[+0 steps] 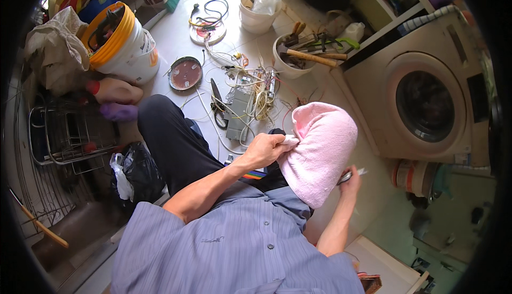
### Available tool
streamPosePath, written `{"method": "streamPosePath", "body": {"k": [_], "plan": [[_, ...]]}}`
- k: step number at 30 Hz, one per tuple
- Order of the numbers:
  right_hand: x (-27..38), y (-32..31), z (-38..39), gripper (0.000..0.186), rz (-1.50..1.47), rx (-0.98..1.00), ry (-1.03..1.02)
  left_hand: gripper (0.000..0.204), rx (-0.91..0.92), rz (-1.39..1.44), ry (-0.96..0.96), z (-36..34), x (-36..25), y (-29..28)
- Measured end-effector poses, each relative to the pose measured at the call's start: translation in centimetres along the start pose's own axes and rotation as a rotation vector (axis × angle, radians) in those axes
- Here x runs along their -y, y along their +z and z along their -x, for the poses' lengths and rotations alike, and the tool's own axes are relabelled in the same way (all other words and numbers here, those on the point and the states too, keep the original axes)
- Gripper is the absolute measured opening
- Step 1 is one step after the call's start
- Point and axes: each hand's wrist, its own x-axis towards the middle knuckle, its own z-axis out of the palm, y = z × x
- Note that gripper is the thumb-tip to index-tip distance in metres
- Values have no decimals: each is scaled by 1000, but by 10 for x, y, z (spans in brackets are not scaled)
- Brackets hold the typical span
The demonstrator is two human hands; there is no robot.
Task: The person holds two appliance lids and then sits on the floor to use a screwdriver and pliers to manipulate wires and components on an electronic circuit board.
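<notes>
A pink towel (325,150) lies draped over my right knee. Beside its left edge, my left hand (263,151) is closed on a small whitish bit that looks like folded cloth or paper (289,142). To the right of the towel, my right hand (350,183) grips a small shiny metal thing (345,177) whose kind I cannot make out. On the floor ahead of my knees sits a grey box (241,110) amid tangled wires (261,99). Black-handled scissors (218,106) lie just left of the box.
Left stands a white bucket with an orange rim (128,54); ahead is a round dark-faced disc (185,74). A tool bucket with hammers (290,62) and a pale bucket holding a plastic bag (257,19) stand farther off. On the right is a washing machine (373,88); a wire rack (69,128) is at left.
</notes>
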Motion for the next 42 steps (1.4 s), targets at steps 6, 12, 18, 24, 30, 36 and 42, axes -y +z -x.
{"method": "streamPosePath", "body": {"k": [6,12,18,24,30,36,42], "plan": [[141,137,10,21,86,204,-443,29,27,-324,78,9,39,-15],[190,310,72,36,236,532,-635,29,377,-697,-18,17,72,-47],[123,370,59,23,502,766,-585,31,186,-677,-410,-45,150,-65],[95,364,52,18,727,807,-371,44,-197,-131,-765,-63,294,-40],[93,365,46,18,853,792,-382,23,-407,660,-912,-82,338,-12],[80,361,41,21,969,819,-370,23,-386,590,-990,-91,329,17],[78,361,43,24,1038,838,-436,16,-356,433,-757,-96,293,-21]]}}
